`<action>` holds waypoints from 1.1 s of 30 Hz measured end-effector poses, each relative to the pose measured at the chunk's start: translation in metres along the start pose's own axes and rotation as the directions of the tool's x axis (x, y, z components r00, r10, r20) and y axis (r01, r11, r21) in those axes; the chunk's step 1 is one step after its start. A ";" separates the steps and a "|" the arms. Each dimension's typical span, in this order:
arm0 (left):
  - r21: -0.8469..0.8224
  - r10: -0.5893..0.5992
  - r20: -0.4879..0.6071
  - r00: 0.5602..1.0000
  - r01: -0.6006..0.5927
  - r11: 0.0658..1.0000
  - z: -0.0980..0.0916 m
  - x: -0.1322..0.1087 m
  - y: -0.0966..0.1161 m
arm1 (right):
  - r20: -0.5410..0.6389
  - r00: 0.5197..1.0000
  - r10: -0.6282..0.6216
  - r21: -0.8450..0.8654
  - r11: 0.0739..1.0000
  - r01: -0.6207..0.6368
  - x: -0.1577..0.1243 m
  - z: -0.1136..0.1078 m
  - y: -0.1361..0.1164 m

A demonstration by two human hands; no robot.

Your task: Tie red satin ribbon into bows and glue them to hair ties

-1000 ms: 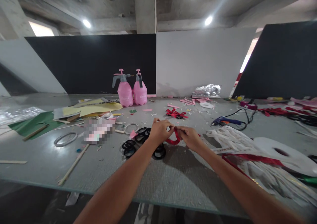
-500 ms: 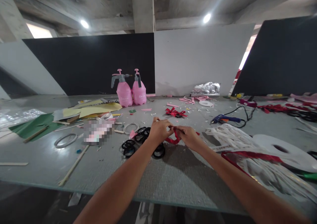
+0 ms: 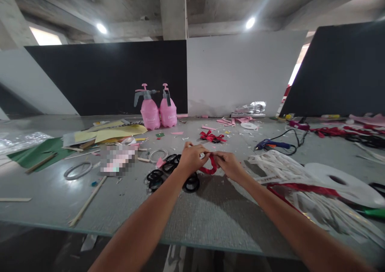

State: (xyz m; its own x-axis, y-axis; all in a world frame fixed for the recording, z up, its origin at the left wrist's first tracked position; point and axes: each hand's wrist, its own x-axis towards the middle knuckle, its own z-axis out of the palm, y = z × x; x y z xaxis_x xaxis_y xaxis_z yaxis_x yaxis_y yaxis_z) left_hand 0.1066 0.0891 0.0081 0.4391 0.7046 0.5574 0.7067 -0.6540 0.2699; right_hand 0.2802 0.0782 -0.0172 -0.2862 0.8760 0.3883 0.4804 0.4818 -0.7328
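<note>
Between my hands a red ribbon [image 3: 212,168] hangs in a curved loop above the table. My left hand [image 3: 192,158] pinches it at the top from the left, fingers closed. From the right, my right hand [image 3: 229,164] grips it close to the left fingertips, also closed. The fingers hide the spot where the ribbon is held. Black hair ties [image 3: 155,176] lie in a loose cluster beside and under my left wrist. Beyond my hands sits a red ribbon bow [image 3: 211,136] with a dark ring by it.
A blue glue gun [image 3: 275,144] with a black cord lies to the right, behind white ribbon [image 3: 270,166] and a white spool [image 3: 345,182]. Two pink spray bottles [image 3: 150,113] stand at the back. Coloured sheets [image 3: 114,133], sticks and scraps litter the left.
The red ribbon loop shows more openly between my hands, and the tail that stuck out beyond my right hand no longer shows. Both hands keep nearly the same place.
</note>
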 end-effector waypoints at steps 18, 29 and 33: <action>-0.020 -0.052 -0.036 0.998 0.051 0.998 0.003 0.000 0.002 | -0.036 0.999 -0.035 -0.038 0.999 0.033 0.000 0.003 -0.004; -0.598 -0.146 -0.021 0.989 0.105 0.794 0.015 0.005 -0.002 | -0.037 0.979 0.202 0.500 0.852 -0.158 0.004 -0.006 -0.003; -0.735 -0.163 0.096 0.982 0.180 0.654 0.018 0.008 -0.004 | 0.019 0.981 0.193 0.543 0.822 -0.172 0.002 -0.006 -0.004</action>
State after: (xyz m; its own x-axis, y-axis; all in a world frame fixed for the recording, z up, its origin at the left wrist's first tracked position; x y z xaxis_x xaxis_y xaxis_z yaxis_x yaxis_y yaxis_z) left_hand 0.1173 0.1022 -0.0028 0.3692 0.8250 0.4279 0.1338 -0.5028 0.8540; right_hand 0.2828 0.0783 -0.0097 -0.2040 0.9518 0.2290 -0.0065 0.2326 -0.9726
